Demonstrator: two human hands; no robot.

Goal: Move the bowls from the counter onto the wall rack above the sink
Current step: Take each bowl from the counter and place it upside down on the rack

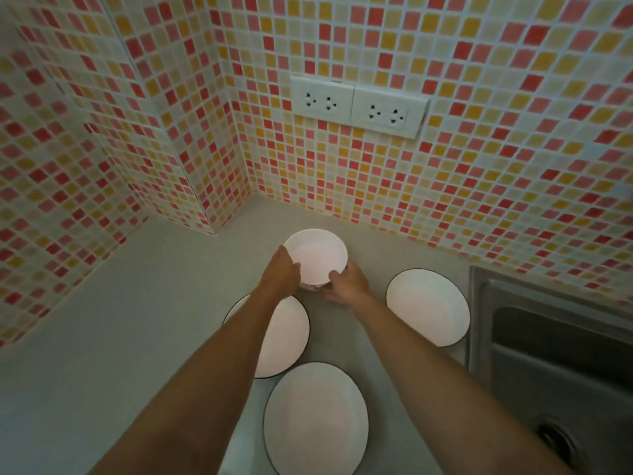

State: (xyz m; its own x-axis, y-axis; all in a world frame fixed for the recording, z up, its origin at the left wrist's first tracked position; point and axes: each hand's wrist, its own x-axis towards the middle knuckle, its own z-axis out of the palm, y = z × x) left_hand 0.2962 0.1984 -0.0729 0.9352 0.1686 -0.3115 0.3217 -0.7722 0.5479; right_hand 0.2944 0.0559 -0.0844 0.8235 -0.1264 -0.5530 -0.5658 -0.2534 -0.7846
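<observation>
A deep white bowl (317,257) stands on the grey counter (120,320) near the tiled back wall. My left hand (282,270) grips its left rim and my right hand (347,282) holds its right side near the base. Three wide white bowls with thin black rims lie on the counter closer to me: one under my left forearm (291,330), one to the right by the sink (428,305), one at the front (317,419). No wall rack is in view.
A steel sink (555,354) with a drain fills the right side. Mosaic-tiled walls close the counter at the back and left, with a jutting tiled corner (202,166). Two double sockets (358,106) sit on the back wall.
</observation>
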